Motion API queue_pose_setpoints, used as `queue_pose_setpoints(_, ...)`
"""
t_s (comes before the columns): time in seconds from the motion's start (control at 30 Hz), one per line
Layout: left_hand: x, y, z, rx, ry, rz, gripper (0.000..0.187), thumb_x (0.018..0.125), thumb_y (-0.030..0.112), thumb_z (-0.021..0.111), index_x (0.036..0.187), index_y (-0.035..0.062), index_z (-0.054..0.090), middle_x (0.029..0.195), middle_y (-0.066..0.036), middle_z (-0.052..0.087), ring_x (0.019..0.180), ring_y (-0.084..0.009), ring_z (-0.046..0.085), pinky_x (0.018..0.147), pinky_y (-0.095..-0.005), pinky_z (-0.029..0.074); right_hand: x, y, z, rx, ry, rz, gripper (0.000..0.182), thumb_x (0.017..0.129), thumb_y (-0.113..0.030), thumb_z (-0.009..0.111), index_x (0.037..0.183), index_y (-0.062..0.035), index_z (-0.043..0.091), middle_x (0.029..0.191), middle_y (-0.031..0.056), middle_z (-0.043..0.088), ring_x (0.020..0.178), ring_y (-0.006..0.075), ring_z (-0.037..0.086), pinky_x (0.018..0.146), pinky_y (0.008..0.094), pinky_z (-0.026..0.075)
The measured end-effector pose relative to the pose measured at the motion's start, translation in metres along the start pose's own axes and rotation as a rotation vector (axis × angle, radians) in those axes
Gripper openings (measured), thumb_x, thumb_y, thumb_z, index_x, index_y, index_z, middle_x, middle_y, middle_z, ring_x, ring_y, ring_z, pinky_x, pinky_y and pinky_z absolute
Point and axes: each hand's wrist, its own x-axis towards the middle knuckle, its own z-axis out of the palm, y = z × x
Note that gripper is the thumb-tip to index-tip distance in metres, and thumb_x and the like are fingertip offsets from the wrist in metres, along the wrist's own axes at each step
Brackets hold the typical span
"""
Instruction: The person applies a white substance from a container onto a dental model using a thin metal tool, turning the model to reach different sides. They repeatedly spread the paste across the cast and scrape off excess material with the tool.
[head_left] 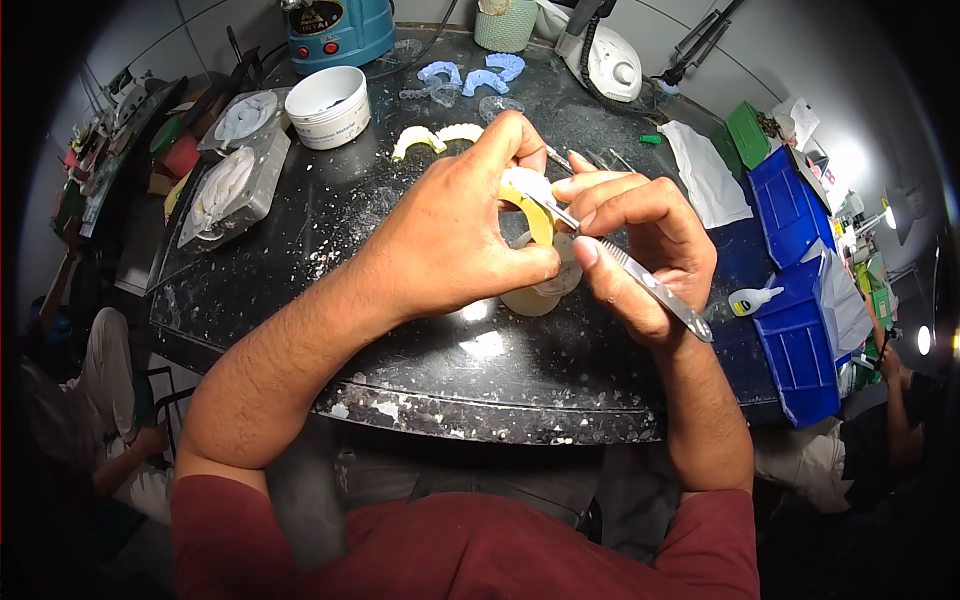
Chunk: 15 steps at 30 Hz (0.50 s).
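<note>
My left hand [440, 225] is closed around a yellow dental model [540, 224], an arch with a white part along its top. My right hand [655, 235] pinches a slim metal scalpel [655, 287], its flat handle slanting down to the right. The scalpel's front end meets the near side of the model; fingers partly hide the exact contact. Below both hands stands a small translucent cup [530, 301], half covered by them. Two more pale yellow arches [416, 141] lie on the black bench behind my left hand.
Whitish crumbs dot the black bench [420, 385]. A white tub [335, 125], a blue machine [350, 35] and several blue dental arches [483, 82] stand behind. Left is a metal box [262, 180] with plaster; right are a white cloth [705, 180], blue bins [800, 345] and a dropper bottle [748, 301].
</note>
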Motion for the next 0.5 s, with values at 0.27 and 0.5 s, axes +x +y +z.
queue_pose_setpoints(0.27, 0.0006, -0.0003, 0.0007, -0.009, -0.001, 0.014, 0.053, 0.066, 0.02, 0.077, 0.103, 0.004, 0.042, 0.087, -0.012, 0.058, 0.079, -0.0281, 0.064, 0.071, -0.0378, 0.05, -0.001, 0.0005, 0.0011, 0.077, 0.047, 0.01, 0.018, 0.077, 0.001, 0.069, 0.093, -0.003, 0.062, 0.09, 0.0089, 0.067, 0.1, 0.025, 0.067, 0.106, 0.0524, 0.039)
queue_pose_setpoints(0.5, 0.0004, 0.0047, -0.0009, 0.001, -0.006, 0.006, 0.053, 0.066, 0.018, 0.076, 0.103, 0.0043, 0.041, 0.087, -0.012, 0.056, 0.081, -0.0295, 0.063, 0.072, -0.0389, 0.05, 0.0, 0.0, 0.0002, 0.061, 0.041, -0.014, 0.019, 0.076, 0.002, 0.068, 0.093, -0.0031, 0.061, 0.088, 0.0085, 0.066, 0.099, 0.0249, 0.067, 0.106, 0.0529, 0.039)
